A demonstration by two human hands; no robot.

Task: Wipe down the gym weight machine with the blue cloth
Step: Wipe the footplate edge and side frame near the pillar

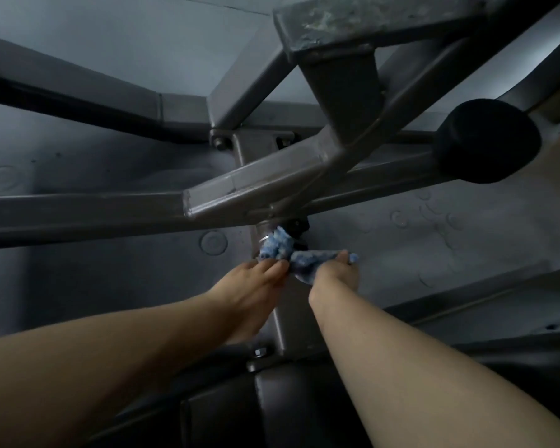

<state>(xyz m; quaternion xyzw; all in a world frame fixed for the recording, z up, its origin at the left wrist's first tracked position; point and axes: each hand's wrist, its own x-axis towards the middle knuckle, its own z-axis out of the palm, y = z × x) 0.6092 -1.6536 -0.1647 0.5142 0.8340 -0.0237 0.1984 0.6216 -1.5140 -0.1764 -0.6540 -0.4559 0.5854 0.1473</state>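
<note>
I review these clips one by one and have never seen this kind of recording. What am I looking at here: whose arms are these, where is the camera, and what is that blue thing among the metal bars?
There is one picture, taken by a wide-angle camera worn on a person's head, looking forward and down, so the two bare arms coming in from the bottom are the wearer's own. The grey bars are the frame of a gym weight machine, seen from close above; the dark round part at right is a black knob, and the floor lies beneath. The blue thing is a blue cloth, bunched against a small fitting under the slanted bar. The left hand pinches one end, and the right hand grips the other, so the cloth stretches between them.
</note>
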